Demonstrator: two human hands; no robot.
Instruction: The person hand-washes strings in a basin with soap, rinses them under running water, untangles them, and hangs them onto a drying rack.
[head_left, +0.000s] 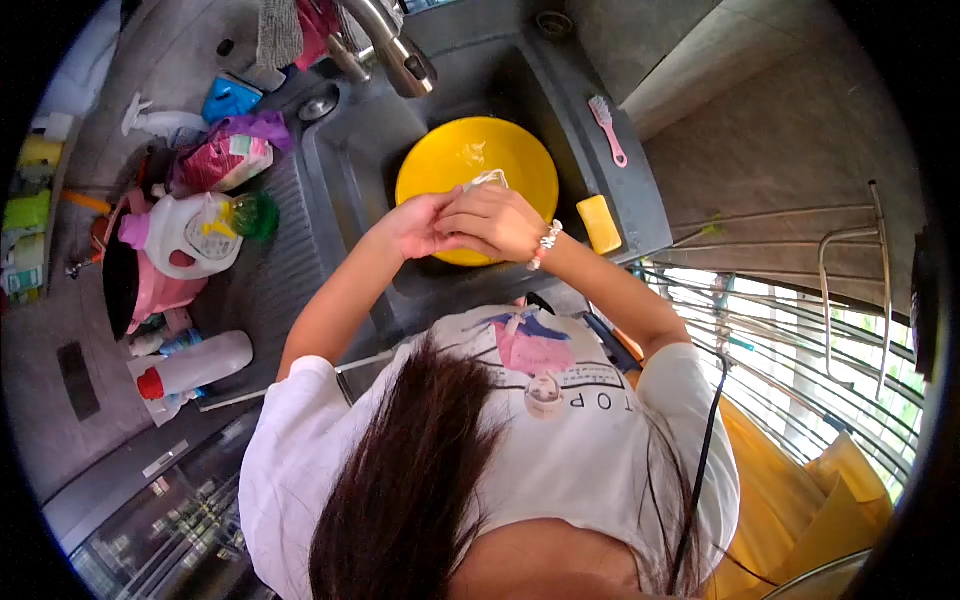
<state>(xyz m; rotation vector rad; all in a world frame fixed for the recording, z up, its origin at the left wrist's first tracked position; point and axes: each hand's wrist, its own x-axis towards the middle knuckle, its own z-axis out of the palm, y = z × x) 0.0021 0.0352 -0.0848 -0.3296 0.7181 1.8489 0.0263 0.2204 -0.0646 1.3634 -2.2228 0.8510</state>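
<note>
Both hands meet above the yellow basin (540, 170) that sits in the dark grey sink (360, 150). My left hand (418, 225) is turned partly palm up, with its fingers under the other hand. My right hand (492, 220), with a beaded bracelet (545, 245) at the wrist, closes over it with bent fingers. A thin white looped strip (490, 178) sticks out beyond the fingers. The rest of it is hidden in the hands, and its kind is not clear. A shiny patch shows on the basin's inside.
A faucet (405, 68) reaches over the sink from the far side. On the right rim lie a yellow soap bar (600, 224) and a pink brush (608, 130). Bottles, including a white jug (185, 235), and bags crowd the left counter. A metal rack (825, 290) stands right.
</note>
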